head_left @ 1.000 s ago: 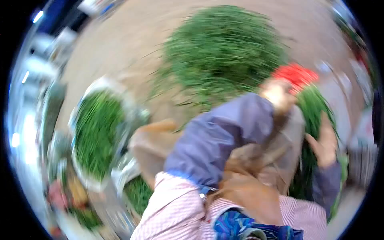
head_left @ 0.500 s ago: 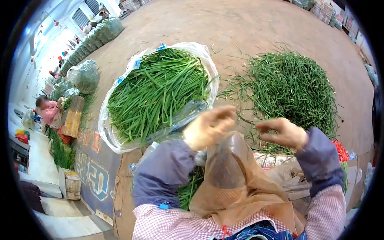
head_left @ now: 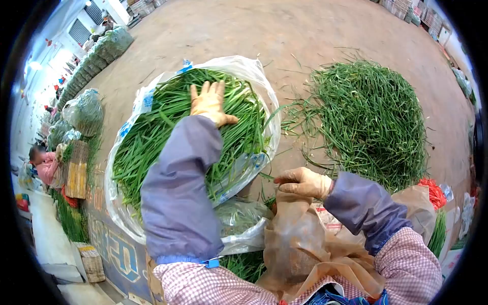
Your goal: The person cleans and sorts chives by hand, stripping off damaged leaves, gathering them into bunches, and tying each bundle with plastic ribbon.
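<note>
Left hand (head_left: 209,104): at 11 o'clock, fingers spread wide, laid on top of the bagged greens; it appears to press them rather than grip any.
Right hand (head_left: 306,183): at 4 o'clock, fingers bent and drawn narrow, beside the brown apron (head_left: 295,249); nothing shows in it, though its underside is hidden, so I cannot tell whether it grips anything.
Bagged greens (head_left: 165,137): between 9 and 10 o'clock, long leaves inside the white plastic bag (head_left: 273,114); they look gathered and fairly well aligned, so this part seems well along.
Bag mouth: wide and untied, its rim lying around the greens; closure not yet done.
Loose pile (head_left: 371,119): between 2 and 3 o'clock on the floor (head_left: 284,35), tangled, with stray stems reaching towards the bag; it looks unsorted, and whether it is leftover or waste I cannot tell.
Red bundle (head_left: 433,193): between 3 and 4 o'clock, beyond the right sleeve, untouched.
Upright greens (head_left: 438,235): at 4 o'clock, below the red bundle; not in either hand.
</note>
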Demonstrator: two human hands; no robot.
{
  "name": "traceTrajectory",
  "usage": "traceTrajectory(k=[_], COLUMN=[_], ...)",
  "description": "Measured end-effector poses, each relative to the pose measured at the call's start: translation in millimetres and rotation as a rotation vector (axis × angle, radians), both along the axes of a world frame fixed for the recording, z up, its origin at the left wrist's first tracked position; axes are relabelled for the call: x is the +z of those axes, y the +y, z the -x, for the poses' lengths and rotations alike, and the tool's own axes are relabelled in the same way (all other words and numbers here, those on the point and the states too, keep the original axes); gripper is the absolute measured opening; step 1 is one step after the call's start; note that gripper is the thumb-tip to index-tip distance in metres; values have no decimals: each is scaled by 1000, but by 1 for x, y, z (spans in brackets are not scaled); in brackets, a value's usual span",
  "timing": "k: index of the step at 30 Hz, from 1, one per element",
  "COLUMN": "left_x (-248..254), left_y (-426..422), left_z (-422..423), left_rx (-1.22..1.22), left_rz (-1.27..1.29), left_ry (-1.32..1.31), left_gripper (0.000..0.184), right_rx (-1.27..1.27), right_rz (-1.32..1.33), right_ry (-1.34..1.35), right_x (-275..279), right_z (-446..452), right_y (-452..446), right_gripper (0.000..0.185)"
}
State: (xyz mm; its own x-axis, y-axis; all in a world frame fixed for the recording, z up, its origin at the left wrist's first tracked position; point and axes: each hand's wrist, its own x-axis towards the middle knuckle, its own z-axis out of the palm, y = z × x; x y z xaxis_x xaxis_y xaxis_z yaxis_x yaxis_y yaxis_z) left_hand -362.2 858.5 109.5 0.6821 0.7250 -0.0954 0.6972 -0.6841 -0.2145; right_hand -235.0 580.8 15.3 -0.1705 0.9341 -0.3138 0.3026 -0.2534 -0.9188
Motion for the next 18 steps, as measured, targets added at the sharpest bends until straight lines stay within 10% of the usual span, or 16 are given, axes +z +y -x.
traceTrajectory(k=[18], left_x=[23], left_y=[12], left_z=[-27], left_rx=[266], left_rz=[118], left_ry=[170], left_gripper=[89], right_rx=[-254], right_rz=[128], right_ry=[463], right_x=[-53], right_z=[-10], right_y=[9], right_gripper=[32])
